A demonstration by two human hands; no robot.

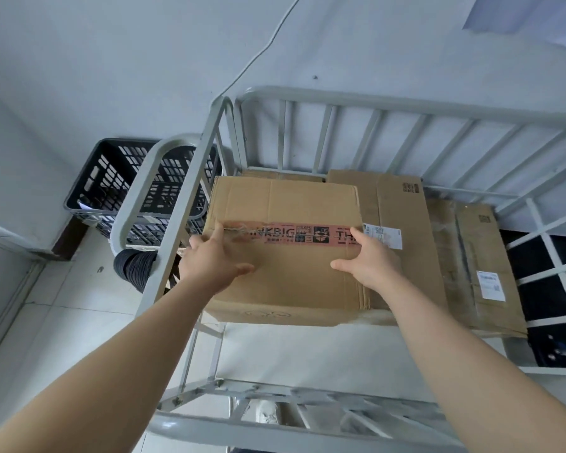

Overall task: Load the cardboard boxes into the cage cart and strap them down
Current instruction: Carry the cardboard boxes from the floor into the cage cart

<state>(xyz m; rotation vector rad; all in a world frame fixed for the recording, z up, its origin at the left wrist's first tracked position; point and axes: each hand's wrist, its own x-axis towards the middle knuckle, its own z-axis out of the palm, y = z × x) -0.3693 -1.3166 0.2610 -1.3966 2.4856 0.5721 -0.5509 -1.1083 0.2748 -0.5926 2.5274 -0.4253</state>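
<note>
left grip [214, 259], right grip [368, 263], flat on box [285, 201]

— Where is the taped box?
— The cardboard box [285, 256] with pink tape sits inside the cage cart [406, 104], against its left rail.
— And the hands?
— The left hand [209, 261] rests on the top near the left edge and the right hand [371, 261] near the right edge, thumbs spread inward.
— Beside it?
— Flatter cartons [402, 217] lie to its right, and a black crate [111, 178] stands outside the cart.
</note>
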